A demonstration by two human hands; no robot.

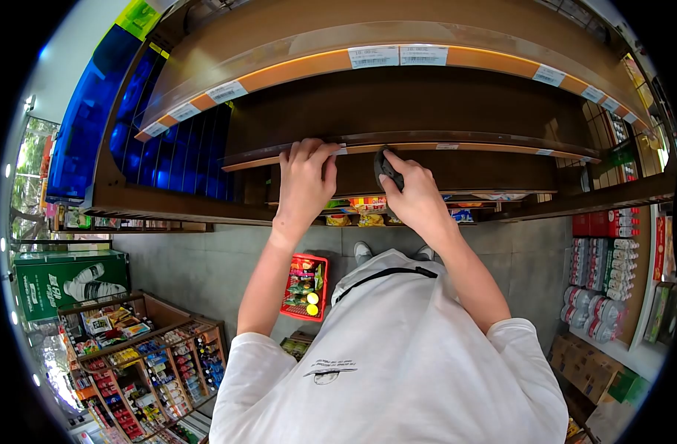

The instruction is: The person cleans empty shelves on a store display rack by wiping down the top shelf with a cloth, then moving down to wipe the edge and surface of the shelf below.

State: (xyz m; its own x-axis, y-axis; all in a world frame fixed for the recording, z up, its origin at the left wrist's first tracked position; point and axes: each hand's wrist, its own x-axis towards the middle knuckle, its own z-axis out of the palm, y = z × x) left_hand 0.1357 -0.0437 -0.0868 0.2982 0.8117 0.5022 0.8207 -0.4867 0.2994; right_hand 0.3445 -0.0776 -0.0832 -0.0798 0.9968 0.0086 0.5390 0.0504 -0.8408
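Below the upper shelf, my left hand [307, 174] rests at the front rail [486, 146] of a lower shelf. Its fingers are bent and spread, the index fingertip touching a small white price label [341, 150] and the thumb hanging apart below. My right hand [416, 192] is closed around a black handheld device [388, 176], held close to the same rail, right of the label. The device's exact kind does not show. Other small labels, such as a white tag [447, 146], sit along the rail.
The upper shelf [294, 70] carries larger price labels [373, 57]. Bagged snacks [370, 220] lie low beneath the shelves. A red shopping basket [323, 292] with goods stands on the floor by my feet. A snack rack [142, 362] is at lower left, bottled drinks [597, 296] at right.
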